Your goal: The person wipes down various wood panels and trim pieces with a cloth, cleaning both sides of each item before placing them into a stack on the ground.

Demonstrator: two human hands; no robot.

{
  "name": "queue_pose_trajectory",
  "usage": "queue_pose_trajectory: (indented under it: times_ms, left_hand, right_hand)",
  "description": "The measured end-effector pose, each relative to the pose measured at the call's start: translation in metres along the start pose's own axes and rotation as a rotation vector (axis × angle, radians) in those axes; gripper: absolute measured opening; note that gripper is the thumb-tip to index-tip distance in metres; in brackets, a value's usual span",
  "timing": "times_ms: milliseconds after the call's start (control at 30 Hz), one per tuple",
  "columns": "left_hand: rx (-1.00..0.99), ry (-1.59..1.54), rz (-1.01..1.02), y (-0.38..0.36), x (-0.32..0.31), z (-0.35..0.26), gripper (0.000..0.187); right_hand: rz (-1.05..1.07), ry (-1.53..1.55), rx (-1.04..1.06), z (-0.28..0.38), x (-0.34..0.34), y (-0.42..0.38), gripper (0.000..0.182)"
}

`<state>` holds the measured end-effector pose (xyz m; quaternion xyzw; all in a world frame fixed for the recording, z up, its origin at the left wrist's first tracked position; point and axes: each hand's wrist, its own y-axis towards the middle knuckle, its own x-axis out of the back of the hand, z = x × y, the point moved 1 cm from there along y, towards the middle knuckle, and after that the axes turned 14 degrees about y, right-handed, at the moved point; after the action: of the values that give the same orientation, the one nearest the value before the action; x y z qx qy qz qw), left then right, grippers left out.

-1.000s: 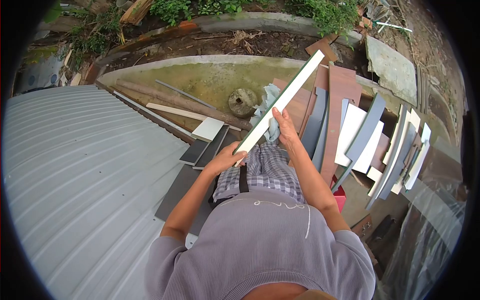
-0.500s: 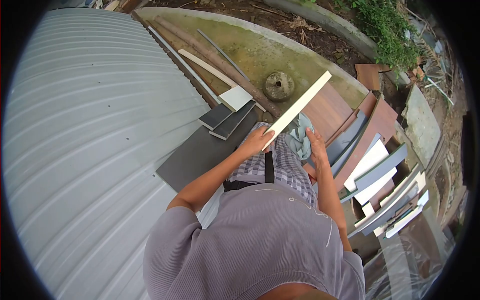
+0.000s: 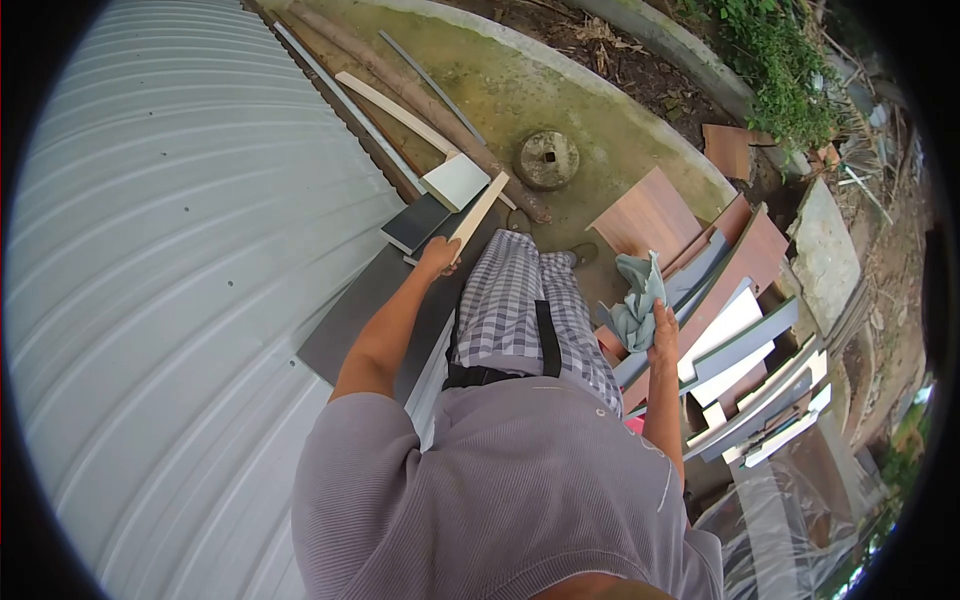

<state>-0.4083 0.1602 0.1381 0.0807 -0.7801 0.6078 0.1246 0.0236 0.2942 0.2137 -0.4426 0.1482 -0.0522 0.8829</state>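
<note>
My left hand (image 3: 439,257) grips the lower end of a narrow pale strip of board (image 3: 480,217), over the dark boards at the left. Beside the strip's upper part lies a white-faced board (image 3: 455,182), with a dark grey board (image 3: 415,224) below it. Under these is a large dark grey panel (image 3: 365,315). On the other side, my right hand (image 3: 663,335) holds a crumpled grey-green cloth (image 3: 636,305), its fingers partly hidden behind it.
Corrugated metal sheeting (image 3: 200,290) fills the left. Brown, white and grey boards (image 3: 735,345) are stacked at the right. A round stone weight (image 3: 547,160) sits on mossy concrete, near a long pole (image 3: 400,85) and a brown panel (image 3: 648,215).
My left hand has carried the pale strip left, from in front of my legs to the dark boards. My right hand and the cloth have moved slightly right and down.
</note>
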Motion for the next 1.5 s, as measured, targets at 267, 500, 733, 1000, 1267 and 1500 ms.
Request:
queue_pose_trajectory:
  times_ms: [267, 500, 733, 1000, 1267, 1500]
  left_hand:
    - [0.124, 0.036, -0.023, 0.082, -0.006, 0.015, 0.027]
    - [0.167, 0.096, -0.054, 0.111, -0.006, 0.013, 0.028]
    - [0.291, 0.41, -0.181, 0.096, 0.012, 0.011, 0.021]
    - [0.268, 0.572, -0.263, 0.088, 0.045, 0.034, 0.025]
    - [0.259, 0.615, -0.228, 0.069, 0.061, 0.004, 0.027]
    - [-0.168, 0.5, -0.196, 0.073, 0.036, -0.059, 0.03]
  right_hand:
    - [-0.041, -0.138, -0.021, -0.017, 0.0, -0.016, 0.04]
    - [-0.036, -0.234, -0.049, -0.017, -0.012, -0.027, 0.044]
    - [-0.032, -0.294, -0.006, -0.013, -0.009, -0.01, 0.04]
    - [0.008, -0.301, 0.003, -0.012, -0.018, -0.004, 0.039]
    - [-0.041, -0.298, -0.004, -0.031, 0.018, -0.019, 0.041]
    - [-0.265, -0.218, 0.138, -0.071, 0.079, -0.055, 0.042]
